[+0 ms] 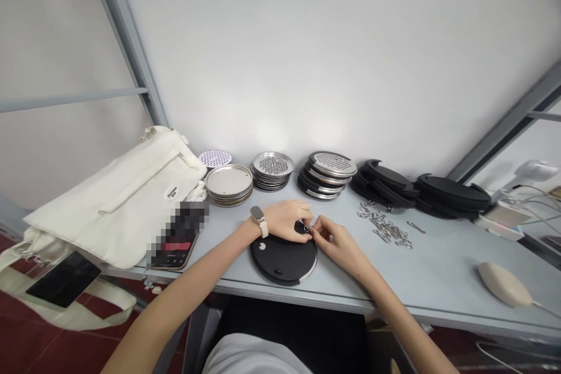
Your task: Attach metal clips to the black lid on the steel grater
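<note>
In front of me on the desk lies a round black disc [283,260] with a strip of metal showing at its right edge. My left hand [284,221], with a watch on its wrist, is closed at the disc's far right edge, thumb over the top. My right hand [332,241] meets it there from the right, fingertips pinched together on a small shiny metal piece [307,228], mostly hidden by the fingers. To the right lies a pile of small metal clips [385,227], with a single clip [415,227] beside it.
Along the wall stand plain metal discs [228,180], metal grater discs [273,165], black-rimmed grater discs [332,165] and two stacks of black discs [388,178]. A cream bag [118,198] and a phone [175,245] lie left. A beige mouse-shaped corded object [504,284] sits right.
</note>
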`<state>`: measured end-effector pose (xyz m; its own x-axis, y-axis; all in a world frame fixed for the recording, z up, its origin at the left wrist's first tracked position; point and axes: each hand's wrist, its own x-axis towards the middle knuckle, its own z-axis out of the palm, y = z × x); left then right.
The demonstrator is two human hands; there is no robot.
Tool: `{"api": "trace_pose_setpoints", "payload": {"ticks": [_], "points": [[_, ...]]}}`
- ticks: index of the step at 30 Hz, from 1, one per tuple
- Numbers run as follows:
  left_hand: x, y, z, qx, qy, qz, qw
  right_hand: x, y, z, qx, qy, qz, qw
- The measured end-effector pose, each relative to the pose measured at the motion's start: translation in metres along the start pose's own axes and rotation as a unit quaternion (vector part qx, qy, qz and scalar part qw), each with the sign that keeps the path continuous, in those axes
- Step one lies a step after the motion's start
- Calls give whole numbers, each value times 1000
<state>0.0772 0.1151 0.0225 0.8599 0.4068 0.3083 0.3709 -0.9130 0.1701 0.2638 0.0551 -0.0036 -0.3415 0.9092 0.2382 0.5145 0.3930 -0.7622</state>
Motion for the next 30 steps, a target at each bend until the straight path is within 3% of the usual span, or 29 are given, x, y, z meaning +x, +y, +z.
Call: {"api": "trace_pose_setpoints", "payload": {"ticks": [13,15,18,21,25,27,30], "points": [[0,-5,9,-88,-6,-24,996,1,0,0,-7,7,-1,1000],[0,-5,9,-95,-6,-24,995,0,0,0,-42,53,-16,998],[1,-6,8,-105,-4,-23,994,-6,-19,6,-130,174,-80,973],[1,-6,5,-122,-25,-4,992,-16,-62,28,-165,150,-177,959],[1,-3,3,-140,-3,-22,990,-9,-121,79,-278,1,-322,905],[1,-2,4,-139,-1,-24,990,9,-135,106,-329,-6,-305,894],[2,-3,6,-140,-6,-26,990,39,-140,138,-373,4,-227,900]]}}
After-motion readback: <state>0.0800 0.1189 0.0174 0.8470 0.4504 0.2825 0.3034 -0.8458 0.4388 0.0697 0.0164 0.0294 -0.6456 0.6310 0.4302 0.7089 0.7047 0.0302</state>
